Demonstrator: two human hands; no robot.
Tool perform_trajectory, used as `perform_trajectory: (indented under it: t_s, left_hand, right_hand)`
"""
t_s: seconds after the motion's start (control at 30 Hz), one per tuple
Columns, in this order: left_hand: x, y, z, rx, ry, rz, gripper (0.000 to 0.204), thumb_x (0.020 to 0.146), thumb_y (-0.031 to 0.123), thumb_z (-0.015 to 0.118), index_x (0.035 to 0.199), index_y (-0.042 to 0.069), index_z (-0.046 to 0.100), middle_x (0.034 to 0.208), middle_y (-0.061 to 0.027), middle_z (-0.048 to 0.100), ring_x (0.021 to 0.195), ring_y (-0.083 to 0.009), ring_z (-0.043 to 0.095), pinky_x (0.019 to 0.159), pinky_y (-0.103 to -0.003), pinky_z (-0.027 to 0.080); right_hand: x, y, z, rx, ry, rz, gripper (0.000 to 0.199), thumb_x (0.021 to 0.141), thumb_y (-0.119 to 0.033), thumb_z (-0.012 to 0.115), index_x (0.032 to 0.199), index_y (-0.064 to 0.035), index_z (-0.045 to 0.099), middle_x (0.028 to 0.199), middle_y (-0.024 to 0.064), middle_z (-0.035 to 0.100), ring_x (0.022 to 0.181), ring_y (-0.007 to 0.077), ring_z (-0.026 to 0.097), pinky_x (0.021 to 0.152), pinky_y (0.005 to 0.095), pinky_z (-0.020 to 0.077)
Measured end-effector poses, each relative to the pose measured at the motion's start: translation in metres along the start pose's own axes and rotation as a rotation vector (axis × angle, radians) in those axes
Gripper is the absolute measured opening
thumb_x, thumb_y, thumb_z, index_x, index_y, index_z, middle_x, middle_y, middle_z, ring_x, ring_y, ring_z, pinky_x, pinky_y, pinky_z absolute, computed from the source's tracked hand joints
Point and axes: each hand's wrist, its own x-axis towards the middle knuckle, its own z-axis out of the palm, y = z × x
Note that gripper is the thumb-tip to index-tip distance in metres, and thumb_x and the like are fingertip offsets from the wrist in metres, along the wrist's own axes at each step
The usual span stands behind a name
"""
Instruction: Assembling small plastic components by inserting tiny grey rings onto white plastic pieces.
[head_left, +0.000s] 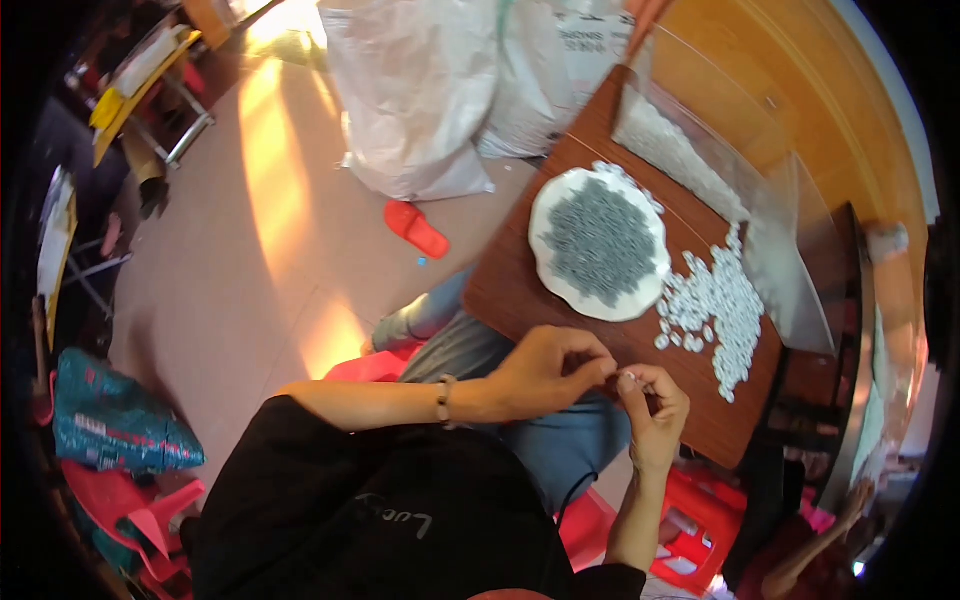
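A seated person in a black top works at the near edge of a dark wooden table (520,290), both hands raised just off its 6 o'clock corner. The left hand (550,370) is curled nearly closed, thumb and fingertips pinched together and pointing toward 3 o'clock. The right hand (655,405) meets it there, fingers bent in a like pinch. Between the two pinches sits a small pale piece (628,377), touching both sets of fingertips; it is too small to make out its shape or which way its length runs, and which hand carries its weight cannot be told.

From the hands, the white plate (545,225) heaped with small grey parts (603,240) lies at about 12 o'clock, across a bare strip of table. The loose pile of white parts (718,305) spreads at roughly 1 to 2 o'clock, beside the plate's right rim and nearer the right hand than the left. A clear plastic bag (700,170) lies beyond both. On the floor at 11 o'clock rests a red slipper (417,228) before white sacks (420,90).
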Motion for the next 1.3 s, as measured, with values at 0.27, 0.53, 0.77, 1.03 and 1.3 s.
perform_trajectory:
  t_s: [0.27,0.53,0.77,1.03,1.3]
  left_hand:
    - [0.02,0.033,-0.025,0.597,0.21,0.449,0.011,0.08,0.001,0.062,0.091,0.003,0.062,0.084,-0.0019,0.058,0.074,-0.0079,0.055,0.061,-0.022,0.042]
    - [0.081,0.051,-0.061,1.126,0.174,0.531,0.011,0.079,0.006,0.063,0.088,0.001,0.064,0.078,-0.011,0.062,0.069,-0.023,0.058,0.063,-0.032,0.046]
    - [0.149,0.062,-0.072,1.309,0.108,0.51,0.016,0.081,0.014,0.06,0.085,-0.001,0.063,0.078,-0.0146,0.063,0.069,-0.025,0.06,0.063,-0.035,0.047]
    - [0.2,0.07,-0.1,1.348,0.013,0.367,0.017,0.08,0.014,0.06,0.083,-0.002,0.063,0.073,-0.0138,0.065,0.067,-0.0239,0.062,0.064,-0.035,0.048]
    - [0.214,0.071,-0.063,1.582,0.078,0.155,0.022,0.074,0.021,0.067,0.075,-0.001,0.066,0.067,-0.0153,0.064,0.065,-0.0306,0.063,0.064,-0.038,0.049]
  right_hand:
    - [-0.011,0.015,-0.02,0.093,0.083,0.022,0.013,0.09,-0.01,0.057,0.083,0.0,0.061,0.07,0.0005,0.058,0.06,0.0047,0.048,0.054,0.0191,0.0369]
    - [-0.022,0.024,-0.032,0.103,0.253,-0.029,0.017,0.093,-0.014,0.055,0.082,-0.0016,0.06,0.073,0.0,0.056,0.061,0.0046,0.045,0.055,0.0193,0.0357]
    - [-0.025,0.032,-0.038,0.081,0.309,-0.038,0.019,0.094,-0.018,0.056,0.084,-0.0016,0.061,0.072,0.0,0.056,0.062,0.0048,0.047,0.056,0.0194,0.0366]
    - [-0.025,0.033,-0.035,0.035,0.3,-0.063,0.019,0.093,-0.017,0.058,0.083,-0.0013,0.061,0.071,0.0002,0.058,0.064,0.0052,0.049,0.059,0.0197,0.0388]
    - [-0.024,0.037,-0.033,0.005,0.262,-0.049,0.017,0.092,-0.016,0.059,0.084,-0.0011,0.062,0.071,0.0001,0.058,0.064,0.0051,0.049,0.059,0.0201,0.0392]
